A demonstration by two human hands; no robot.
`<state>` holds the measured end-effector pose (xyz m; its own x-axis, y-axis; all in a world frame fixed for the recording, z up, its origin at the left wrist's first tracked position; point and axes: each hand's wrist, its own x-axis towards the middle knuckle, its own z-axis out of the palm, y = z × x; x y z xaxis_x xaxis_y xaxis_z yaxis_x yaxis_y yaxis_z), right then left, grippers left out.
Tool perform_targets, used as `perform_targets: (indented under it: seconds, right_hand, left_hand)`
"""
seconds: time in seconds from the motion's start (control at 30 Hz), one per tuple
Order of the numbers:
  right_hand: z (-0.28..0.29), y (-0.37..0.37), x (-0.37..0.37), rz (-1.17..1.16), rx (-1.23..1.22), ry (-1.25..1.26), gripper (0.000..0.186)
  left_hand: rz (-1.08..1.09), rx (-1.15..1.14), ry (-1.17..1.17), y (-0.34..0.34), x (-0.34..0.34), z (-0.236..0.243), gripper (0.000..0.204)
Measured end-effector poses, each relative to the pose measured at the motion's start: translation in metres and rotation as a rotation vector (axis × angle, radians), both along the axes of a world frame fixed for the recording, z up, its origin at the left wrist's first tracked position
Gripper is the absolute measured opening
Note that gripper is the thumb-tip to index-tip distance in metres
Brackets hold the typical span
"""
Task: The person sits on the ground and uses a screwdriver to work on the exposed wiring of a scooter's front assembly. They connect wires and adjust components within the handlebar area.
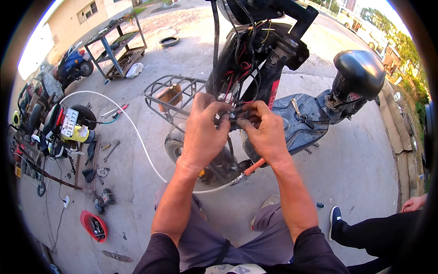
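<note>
Both my hands meet at the opened front of a black electric scooter [292,106]. My left hand [207,125] has its thumb and fingers pinched on a dark wire connector [233,114]. From the other side my right hand [264,130] pinches the same small cluster, its fingertips close to the left ones. How the connector's parts sit between the fingers is hidden. Red and black wires [244,71] run down to it from the exposed front. An orange-handled air hose fitting [253,167] with a pale hose shows below my right hand.
A metal basket rack [175,93] sits left of the scooter front. Farther left are a red bowl [94,225] of parts, a wrench [112,151], a yellow scooter [75,132] and a metal shelf [114,55]. Another person's leg [378,233] is at the right.
</note>
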<state>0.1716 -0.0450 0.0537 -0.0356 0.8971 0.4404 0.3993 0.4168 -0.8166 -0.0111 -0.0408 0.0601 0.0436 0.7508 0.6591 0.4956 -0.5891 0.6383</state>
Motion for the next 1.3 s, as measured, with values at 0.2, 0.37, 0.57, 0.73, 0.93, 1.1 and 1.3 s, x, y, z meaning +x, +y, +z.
perform_targets:
  seconds: [0.2,0.37,0.57,0.73,0.93,1.1,1.3]
  right_hand:
    - [-0.003,0.004,-0.011,-0.136,0.018,-0.109,0.033]
    - [-0.011,0.011,-0.014,-0.168,0.002,-0.058,0.035]
    - [-0.017,0.015,-0.007,0.014,-0.112,0.257,0.029]
    - [-0.010,0.012,-0.002,0.100,-0.183,0.400,0.028]
    - [-0.015,0.012,0.003,0.086,-0.105,0.272,0.030]
    - [-0.017,0.013,0.001,0.157,-0.090,0.454,0.031]
    - [-0.019,0.018,-0.002,0.193,-0.102,0.584,0.028]
  left_hand:
    - [-0.076,-0.087,-0.105,0.000,-0.003,-0.001,0.025]
    - [-0.095,-0.056,-0.099,0.004,-0.005,-0.005,0.024]
    - [-0.147,-0.123,-0.158,0.005,-0.010,-0.007,0.021]
    - [-0.163,-0.128,-0.210,0.005,-0.009,-0.006,0.020]
    - [-0.122,-0.185,-0.177,0.000,-0.010,-0.003,0.016]
    - [-0.131,-0.235,-0.169,-0.003,-0.013,-0.003,0.018]
    - [-0.001,-0.067,-0.112,-0.004,0.002,-0.014,0.028]
